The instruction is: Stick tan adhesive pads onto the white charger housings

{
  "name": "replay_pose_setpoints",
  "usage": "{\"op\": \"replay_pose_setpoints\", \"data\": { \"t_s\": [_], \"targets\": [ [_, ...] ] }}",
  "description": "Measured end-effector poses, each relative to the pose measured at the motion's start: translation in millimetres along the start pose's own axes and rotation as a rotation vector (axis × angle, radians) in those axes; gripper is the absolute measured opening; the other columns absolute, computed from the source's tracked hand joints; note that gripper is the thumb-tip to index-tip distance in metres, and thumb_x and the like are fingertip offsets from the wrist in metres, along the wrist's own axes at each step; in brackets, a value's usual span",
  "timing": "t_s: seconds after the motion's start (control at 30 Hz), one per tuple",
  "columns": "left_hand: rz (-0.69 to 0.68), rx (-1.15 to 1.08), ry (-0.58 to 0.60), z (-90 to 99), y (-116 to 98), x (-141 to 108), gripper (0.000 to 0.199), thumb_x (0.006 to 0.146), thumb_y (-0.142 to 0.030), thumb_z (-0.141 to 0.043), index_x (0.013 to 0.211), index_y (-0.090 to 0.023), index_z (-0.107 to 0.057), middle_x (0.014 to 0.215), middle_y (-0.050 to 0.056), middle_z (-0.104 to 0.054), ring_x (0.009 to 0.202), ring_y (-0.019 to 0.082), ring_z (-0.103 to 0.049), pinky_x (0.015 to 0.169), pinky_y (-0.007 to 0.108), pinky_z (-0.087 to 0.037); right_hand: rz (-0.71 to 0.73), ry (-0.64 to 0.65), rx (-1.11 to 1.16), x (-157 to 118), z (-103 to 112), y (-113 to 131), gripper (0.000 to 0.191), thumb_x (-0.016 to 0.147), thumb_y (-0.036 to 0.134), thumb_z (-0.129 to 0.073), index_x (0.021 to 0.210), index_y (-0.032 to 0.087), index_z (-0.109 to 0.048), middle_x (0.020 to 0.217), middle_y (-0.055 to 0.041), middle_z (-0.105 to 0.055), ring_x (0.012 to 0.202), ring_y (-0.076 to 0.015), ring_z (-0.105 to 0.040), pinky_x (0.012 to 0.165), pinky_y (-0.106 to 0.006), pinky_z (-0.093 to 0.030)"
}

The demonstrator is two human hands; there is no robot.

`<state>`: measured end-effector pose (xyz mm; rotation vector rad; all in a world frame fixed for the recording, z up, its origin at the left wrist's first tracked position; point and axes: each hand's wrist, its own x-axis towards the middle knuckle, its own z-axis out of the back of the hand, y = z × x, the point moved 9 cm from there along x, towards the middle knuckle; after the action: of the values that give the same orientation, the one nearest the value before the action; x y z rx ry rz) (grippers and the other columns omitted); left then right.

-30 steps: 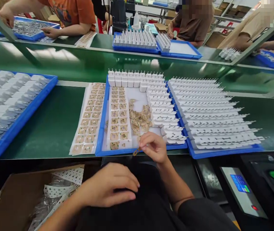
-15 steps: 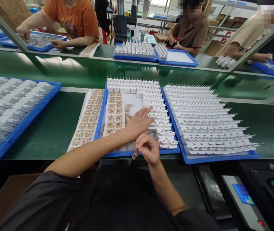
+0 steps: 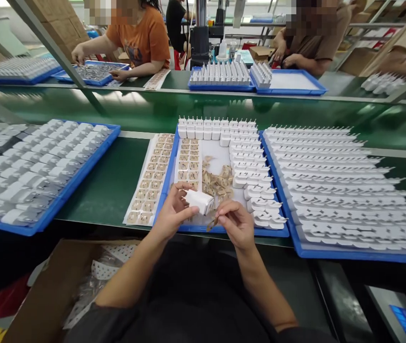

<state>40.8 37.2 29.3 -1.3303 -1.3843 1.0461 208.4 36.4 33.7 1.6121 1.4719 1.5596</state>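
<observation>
My left hand (image 3: 174, 209) holds a white plug adapter (image 3: 200, 202) on its side, low over the near part of the middle blue tray (image 3: 233, 229). Close by on the right, my right hand (image 3: 237, 224) pinches a small tan label-like piece (image 3: 212, 224) just off the adapter's end. Behind both hands, loose tan pieces (image 3: 220, 183) lie heaped on the tray's white liner. A sheet of tan labels (image 3: 189, 164) lies along the tray's left side, partly covered by my left hand. White adapters (image 3: 247, 164) stand in rows at the back and right, pins up.
Another label sheet (image 3: 149, 186) lies left of the middle tray. A full blue tray of adapters (image 3: 352, 190) stands on the right, another tray of white housings (image 3: 45, 166) on the left. Below is an open carton (image 3: 51, 281). Co-workers (image 3: 142, 38) sit across the bench.
My left hand has come back from the adapter rows with one adapter in its fingers. My right hand still pinches the tan piece. The view has swung left.
</observation>
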Motion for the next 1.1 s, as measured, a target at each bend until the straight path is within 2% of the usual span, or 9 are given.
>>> {"op": "replay_pose_setpoints", "data": {
  "t_s": [0.07,0.13,0.3,0.43,0.5,0.67,0.77,0.9,1.1],
  "targets": [
    [0.012,-0.081,-0.011,4.3,11,-7,0.061,0.072,-0.044,-0.081,0.122,-0.025,-0.05,0.107,0.004,-0.061,0.089,0.016,-0.064,0.074,0.026,-0.053,0.006,0.026,0.0,1,-2,1,0.005,0.086,0.023,-0.069,0.091,0.026,-0.068,0.078,-0.0028,-0.065,0.077,-0.0199,-0.061,0.068,-0.035,-0.051],
    [-0.011,-0.049,0.044,-0.4,15,-9,0.051,0.075,-0.041,-0.08,0.117,-0.023,-0.058,0.107,0.006,-0.062,0.094,0.018,-0.064,0.078,0.027,-0.053,0.007,0.068,-0.002,2,-5,2,0.004,0.086,0.023,-0.069,0.089,0.025,-0.069,0.076,-0.0026,-0.064,0.076,-0.0202,-0.061,0.07,-0.036,-0.051],
    [-0.127,0.29,0.219,-18.0,1,-8,0.027,0.088,-0.032,-0.069,0.112,-0.021,-0.069,0.122,0.011,-0.062,0.118,0.025,-0.059,0.095,0.036,-0.052,-0.027,0.018,0.037,3,0,-2,0.005,0.087,0.021,-0.067,0.09,0.025,-0.069,0.08,-0.002,-0.063,0.075,-0.0169,-0.058,0.063,-0.03,-0.049],
    [-0.219,0.491,0.237,-22.1,-7,-12,0.037,0.098,-0.03,-0.053,0.133,-0.024,-0.061,0.134,0.011,-0.063,0.127,0.024,-0.056,0.109,0.041,-0.045,-0.126,-0.027,0.001,4,4,-14,0.003,0.087,0.026,-0.068,0.09,0.024,-0.068,0.085,-0.0025,-0.062,0.075,-0.0162,-0.059,0.061,-0.028,-0.05],
    [-0.243,0.536,0.251,-24.8,-6,-15,0.045,0.095,-0.031,-0.058,0.139,-0.024,-0.055,0.139,0.011,-0.06,0.129,0.025,-0.056,0.11,0.041,-0.045,-0.142,-0.045,-0.026,4,5,-16,0.004,0.087,0.027,-0.068,0.09,0.023,-0.068,0.086,-0.0027,-0.062,0.076,-0.0158,-0.059,0.063,-0.028,-0.05],
    [-0.208,0.553,0.118,-15.2,-1,-14,0.043,0.085,-0.033,-0.072,0.126,-0.022,-0.063,0.122,0.009,-0.07,0.109,0.023,-0.068,0.094,0.034,-0.054,-0.126,-0.005,-0.098,4,1,-14,0.004,0.088,0.029,-0.068,0.089,0.025,-0.068,0.084,-0.0029,-0.062,0.079,-0.0176,-0.059,0.066,-0.03,-0.05],
    [-0.223,0.536,0.064,-11.0,-4,-15,0.04,0.085,-0.032,-0.072,0.122,-0.02,-0.064,0.119,0.009,-0.071,0.108,0.022,-0.068,0.093,0.033,-0.054,-0.094,-0.045,-0.113,6,4,-10,0.005,0.088,0.03,-0.068,0.088,0.025,-0.067,0.081,-0.002,-0.062,0.079,-0.018,-0.059,0.069,-0.031,-0.05],
    [-0.312,0.548,0.076,-14.4,-11,-18,0.038,0.085,-0.025,-0.07,0.123,-0.021,-0.062,0.123,0.009,-0.07,0.116,0.022,-0.065,0.101,0.036,-0.051,-0.055,-0.107,-0.088,6,7,-6,0.008,0.086,0.028,-0.071,0.091,0.026,-0.065,0.08,-0.0013,-0.063,0.079,-0.0177,-0.061,0.071,-0.032,-0.051],
    [-0.356,0.528,0.111,-16.6,-11,-20,0.038,0.086,-0.023,-0.07,0.123,-0.021,-0.061,0.126,0.01,-0.068,0.12,0.023,-0.063,0.105,0.038,-0.05,-0.118,-0.24,-0.134,1,15,-11,0.019,0.083,0.029,-0.076,0.097,0.027,-0.063,0.084,0.0003,-0.066,0.077,-0.0148,-0.063,0.068,-0.027,-0.053]
  ]
}}
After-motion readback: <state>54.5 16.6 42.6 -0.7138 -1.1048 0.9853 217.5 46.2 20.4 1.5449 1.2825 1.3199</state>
